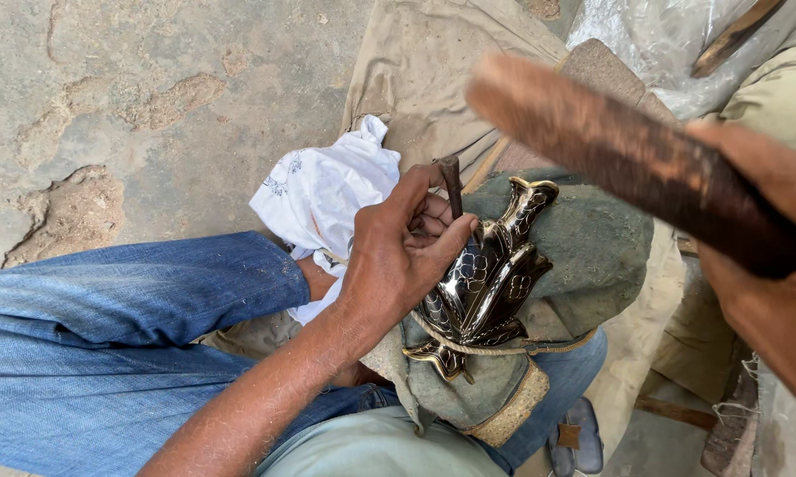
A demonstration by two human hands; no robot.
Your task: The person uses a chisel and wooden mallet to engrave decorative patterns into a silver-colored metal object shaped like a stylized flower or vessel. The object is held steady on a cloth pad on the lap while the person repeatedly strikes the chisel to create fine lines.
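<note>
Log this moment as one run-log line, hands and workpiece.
left hand: holds punch on dark patterned metal piece | right hand: grips raised wooden mallet, blurred | piece: on padded cushion over lap

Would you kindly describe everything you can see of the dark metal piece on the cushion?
The metal piece looks like glossy black metal with pale golden edges, flaring at both ends, its surface incised with scale-like cells and small motifs. It lies tilted on a worn grey-green cushion, with a cord across its lower part. The left hand presses on it and holds a thin dark punch upright against its top.
</note>
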